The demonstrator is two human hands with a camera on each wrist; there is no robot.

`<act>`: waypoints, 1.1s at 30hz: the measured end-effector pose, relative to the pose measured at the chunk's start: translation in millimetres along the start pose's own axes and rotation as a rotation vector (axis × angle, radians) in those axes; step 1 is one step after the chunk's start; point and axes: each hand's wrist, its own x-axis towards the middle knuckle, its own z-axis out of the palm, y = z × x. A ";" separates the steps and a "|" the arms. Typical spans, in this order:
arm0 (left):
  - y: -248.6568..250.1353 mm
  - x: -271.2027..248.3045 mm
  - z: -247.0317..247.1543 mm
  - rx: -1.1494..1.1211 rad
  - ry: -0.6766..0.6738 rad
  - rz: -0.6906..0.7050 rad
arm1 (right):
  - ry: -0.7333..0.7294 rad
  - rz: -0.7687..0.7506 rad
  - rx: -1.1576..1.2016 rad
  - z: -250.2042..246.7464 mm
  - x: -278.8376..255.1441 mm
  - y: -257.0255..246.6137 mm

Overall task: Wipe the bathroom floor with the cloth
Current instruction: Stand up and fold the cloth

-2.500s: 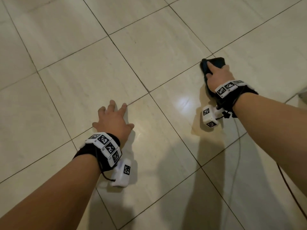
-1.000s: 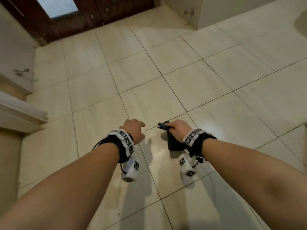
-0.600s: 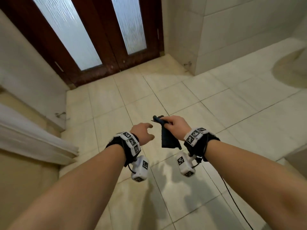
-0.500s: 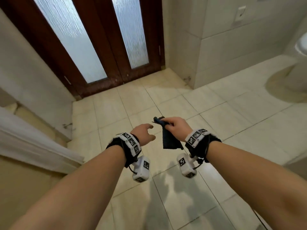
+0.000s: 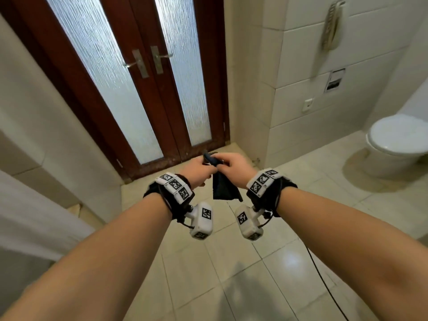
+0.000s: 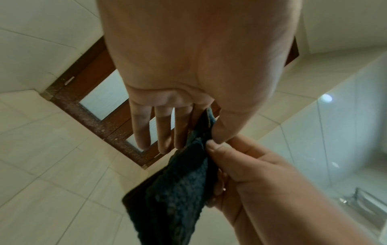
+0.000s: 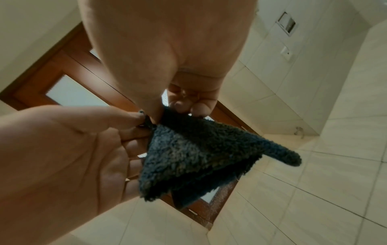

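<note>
A dark blue fluffy cloth (image 5: 224, 189) hangs in the air between my two hands, well above the beige tiled floor (image 5: 231, 262). My right hand (image 5: 222, 163) pinches its top edge between thumb and curled fingers. In the right wrist view the cloth (image 7: 199, 152) droops folded below the right hand (image 7: 167, 111). My left hand (image 5: 205, 162) meets it at the same top corner. In the left wrist view the left hand (image 6: 206, 132) nips the cloth (image 6: 173, 190) between thumb and forefinger, the other fingers straight. The right hand (image 6: 211, 147) holds just below.
A brown double door with frosted glass (image 5: 148, 89) stands ahead, closed. A tiled wall corner (image 5: 250, 112) juts out to its right, and a white toilet (image 5: 398, 140) sits at the far right. A white ledge (image 5: 34, 216) runs along the left. A black cable (image 5: 324, 286) trails from my right wrist.
The right hand lifted the cloth off the floor and my view rose from the tiles to the door. The left hand left the floor, came across and now pinches the cloth too.
</note>
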 end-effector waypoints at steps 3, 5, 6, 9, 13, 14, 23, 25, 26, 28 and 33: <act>52.0 -20.1 -44.3 -0.140 -0.007 -0.016 | -0.001 0.005 -0.016 -27.8 12.6 -62.8; 82.8 -32.5 -74.8 -0.203 0.016 -0.033 | -0.014 0.016 -0.028 -42.4 20.0 -103.4; 95.5 -39.9 -92.1 -0.237 0.035 -0.045 | -0.025 0.011 -0.028 -48.1 23.6 -125.2; 122.8 -64.5 -142.5 -0.293 0.091 -0.053 | -0.059 -0.054 -0.074 -57.7 33.5 -185.0; 144.3 -93.6 -206.0 -0.183 0.214 0.013 | -0.118 -0.144 -0.100 -54.2 47.0 -254.8; 145.0 -98.0 -220.4 -0.166 0.249 0.027 | -0.138 -0.169 -0.085 -50.5 51.1 -268.2; 123.5 -114.7 -275.6 -0.231 0.491 0.000 | -0.172 -0.353 -0.017 -24.5 121.5 -300.6; 114.4 -123.4 -280.4 -0.242 0.540 -0.048 | -0.268 -0.370 0.023 -10.9 137.6 -302.2; 110.8 -130.2 -282.8 -0.241 0.566 -0.076 | -0.334 -0.393 0.057 -2.2 144.9 -305.0; 102.8 -146.0 -286.7 -0.230 0.606 -0.138 | -0.486 -0.440 0.119 16.1 152.2 -314.5; 67.8 -214.1 -291.1 -0.190 0.832 -0.303 | -0.777 -0.577 0.133 79.7 137.6 -360.4</act>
